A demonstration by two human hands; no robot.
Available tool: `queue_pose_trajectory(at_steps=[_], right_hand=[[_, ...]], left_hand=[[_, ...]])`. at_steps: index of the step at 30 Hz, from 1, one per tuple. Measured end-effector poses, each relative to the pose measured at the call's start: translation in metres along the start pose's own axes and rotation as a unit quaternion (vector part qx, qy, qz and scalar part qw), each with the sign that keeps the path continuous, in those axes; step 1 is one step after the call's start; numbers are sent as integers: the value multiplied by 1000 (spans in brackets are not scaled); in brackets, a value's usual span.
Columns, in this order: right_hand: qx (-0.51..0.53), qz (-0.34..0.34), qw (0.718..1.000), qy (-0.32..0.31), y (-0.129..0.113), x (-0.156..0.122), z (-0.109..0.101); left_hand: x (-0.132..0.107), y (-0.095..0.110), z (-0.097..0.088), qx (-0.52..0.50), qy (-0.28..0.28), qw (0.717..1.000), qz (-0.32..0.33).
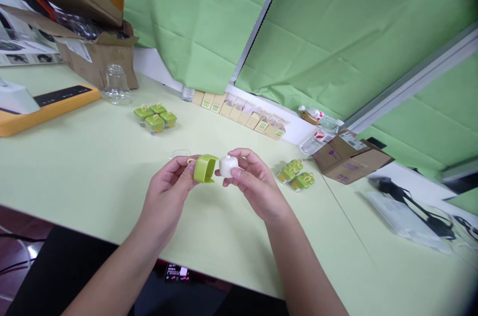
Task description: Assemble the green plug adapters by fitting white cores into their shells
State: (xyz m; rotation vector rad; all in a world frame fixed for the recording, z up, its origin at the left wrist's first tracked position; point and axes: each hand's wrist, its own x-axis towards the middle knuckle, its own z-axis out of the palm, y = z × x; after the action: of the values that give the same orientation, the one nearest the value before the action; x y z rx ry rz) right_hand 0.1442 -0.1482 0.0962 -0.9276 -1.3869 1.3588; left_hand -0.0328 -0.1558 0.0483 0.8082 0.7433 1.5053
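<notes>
Between the thumb and fingers of my left hand is a green cap, its hollow side facing right and a small yellow loop at its left end. My right hand pinches a small white rounded piece with a little nub on top. The two pieces are close together over the table, with a narrow gap between them. Just behind my left fingers, a clear plastic cup rests on the table, partly hidden.
Several green-capped containers stand in a left group and a right group. A row of small cardboard boxes lines the back. At left are a clear bottle and an orange tray; at right, water bottles and a carton.
</notes>
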Motion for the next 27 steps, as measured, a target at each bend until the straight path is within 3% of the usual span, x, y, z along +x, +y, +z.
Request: queue_pose_trajectory(at_steps=[27], right_hand=[[-16,-95,995,18,12,-2,18]], left_hand=[[-1,-2,0,-3,14,999,31]])
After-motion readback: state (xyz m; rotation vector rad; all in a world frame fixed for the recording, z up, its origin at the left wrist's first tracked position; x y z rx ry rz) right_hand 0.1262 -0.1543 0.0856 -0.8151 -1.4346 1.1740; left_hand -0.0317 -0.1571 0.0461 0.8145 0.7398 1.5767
